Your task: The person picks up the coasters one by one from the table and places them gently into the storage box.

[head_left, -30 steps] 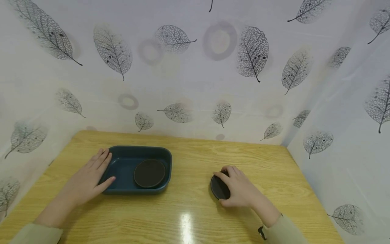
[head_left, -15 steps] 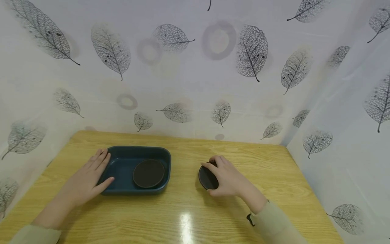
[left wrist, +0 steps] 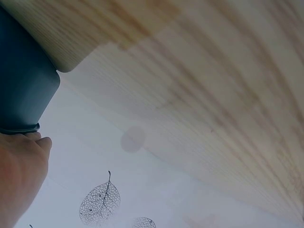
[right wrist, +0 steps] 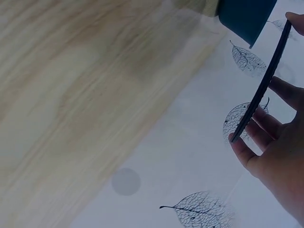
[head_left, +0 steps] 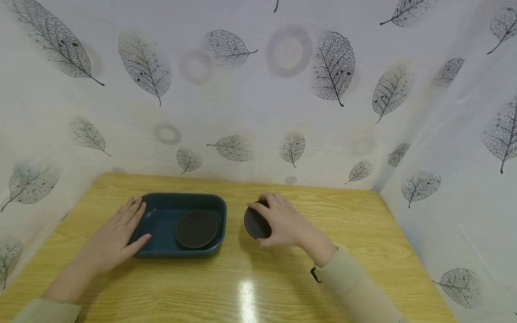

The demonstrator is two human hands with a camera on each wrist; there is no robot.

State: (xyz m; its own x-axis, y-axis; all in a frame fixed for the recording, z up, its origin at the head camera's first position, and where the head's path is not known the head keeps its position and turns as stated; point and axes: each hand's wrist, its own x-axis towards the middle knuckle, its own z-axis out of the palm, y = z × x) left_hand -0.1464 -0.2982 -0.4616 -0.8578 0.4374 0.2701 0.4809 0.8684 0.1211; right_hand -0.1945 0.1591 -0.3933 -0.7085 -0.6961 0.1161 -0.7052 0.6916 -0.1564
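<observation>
A dark blue rectangular tray [head_left: 161,255] stands on the left half of the table, with one round black coaster [head_left: 197,229] lying in its right part. On the tray's left rim rests my left hand [head_left: 115,235], fingers straight and thumb reaching over the near edge. In the left wrist view, the fingertips meet the tray's rim. Just right of the tray, my right hand [head_left: 282,222] grips a second black coaster [head_left: 255,223] by its edges, thumb at the near side. Seen edge-on in the right wrist view, this coaster [right wrist: 263,85] is thin and held above the table.
The wood-grain table [head_left: 323,211] extends to the right and in front. A pale curtain [head_left: 250,103] printed with leaves hangs behind it and along both sides.
My right hand has moved left and slightly away from me with the coaster, coming close to the tray. The left hand and the tray stay in place.
</observation>
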